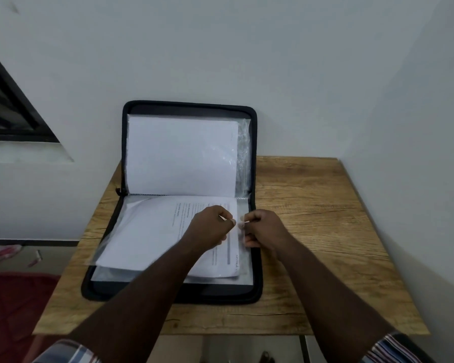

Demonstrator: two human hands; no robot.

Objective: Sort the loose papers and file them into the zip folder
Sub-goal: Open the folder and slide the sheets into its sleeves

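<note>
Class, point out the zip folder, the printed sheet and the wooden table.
zip folder (252,142): head view, black zipped edge of the raised half.
printed sheet (147,231): head view, blank left part.
wooden table (312,205): head view, bare top right of folder.

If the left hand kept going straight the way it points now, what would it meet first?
The left hand points right, so it would most likely meet the right hand first; both pinch the sleeve edge with a narrow gap between them.
</note>
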